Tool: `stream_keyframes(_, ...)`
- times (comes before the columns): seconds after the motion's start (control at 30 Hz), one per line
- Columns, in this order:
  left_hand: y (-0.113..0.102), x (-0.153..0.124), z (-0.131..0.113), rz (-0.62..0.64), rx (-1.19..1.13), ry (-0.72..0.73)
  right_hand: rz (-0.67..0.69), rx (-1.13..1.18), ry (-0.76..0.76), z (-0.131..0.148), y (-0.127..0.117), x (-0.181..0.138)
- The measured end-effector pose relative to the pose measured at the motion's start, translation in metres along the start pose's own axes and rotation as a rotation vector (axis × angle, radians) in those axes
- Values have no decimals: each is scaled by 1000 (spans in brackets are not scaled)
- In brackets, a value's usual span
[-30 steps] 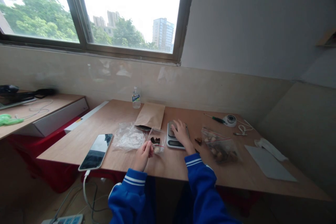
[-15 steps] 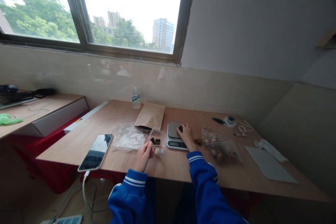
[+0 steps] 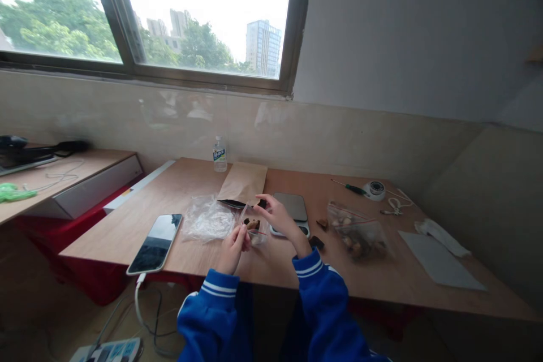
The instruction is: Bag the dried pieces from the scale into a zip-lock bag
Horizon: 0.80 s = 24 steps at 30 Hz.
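Note:
My left hand (image 3: 233, 248) is closed on the edge of a small clear zip bag (image 3: 259, 237) with dark and brown pieces inside. Above the bag's mouth, my right hand (image 3: 278, 218) pinches a dark brown dried piece (image 3: 262, 203), perhaps dried mushroom. Just right of it is a kitchen scale (image 3: 292, 205) with a bare grey plate; my right hand partly covers its display. By my right wrist lie a dark piece (image 3: 316, 242) and a brown piece (image 3: 322, 224). A larger zip bag (image 3: 358, 235) of brown pieces rests farther right.
Crumpled clear plastic (image 3: 207, 219) and a phone (image 3: 156, 244) on a cable lie to the left. Behind stand a brown paper bag (image 3: 244, 181) and a bottle (image 3: 219, 155). A screwdriver (image 3: 354, 188), white round device (image 3: 375, 190) and white sheet (image 3: 441, 260) are on the right.
My right hand has lifted the dark piece off the scale and moved left over the small bag. My left hand still holds the bag.

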<state>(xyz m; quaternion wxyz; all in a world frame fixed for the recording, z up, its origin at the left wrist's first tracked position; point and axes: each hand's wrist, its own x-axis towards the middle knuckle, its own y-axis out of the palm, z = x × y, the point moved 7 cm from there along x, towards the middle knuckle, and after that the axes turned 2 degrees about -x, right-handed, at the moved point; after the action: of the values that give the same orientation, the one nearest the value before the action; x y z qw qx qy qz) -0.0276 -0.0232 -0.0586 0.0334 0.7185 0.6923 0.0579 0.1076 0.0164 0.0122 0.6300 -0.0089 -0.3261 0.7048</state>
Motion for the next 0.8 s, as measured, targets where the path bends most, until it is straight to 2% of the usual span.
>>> stream_keyframes(0.07,-4,0,1,-12,-1,-18,-18,27,0,4,3,-6)
stream_keyframes(0.2,-13,3,7,-41,-26,-86,-167,49,19,-2,-6,-28)
stream_keyframes(0.33,-13,7,13,-43,-123,-138,-228,71,135,-21,-2,-62)
stream_keyframes(0.43,-1,6,10,36,-165,-114,-215,178,234,-34,12,-83)
stream_keyframes(0.53,23,0,2,184,-155,-82,-256,272,263,-35,17,-92)
stream_keyframes(0.6,37,-6,-1,255,-146,-90,-333,285,275,-33,8,-93)
stream_keyframes(0.67,42,-8,-4,259,-115,-80,-414,281,279,-31,-7,-94)
stream_keyframes(0.8,20,-1,-9,73,-23,23,-642,325,267,-30,-54,-108)
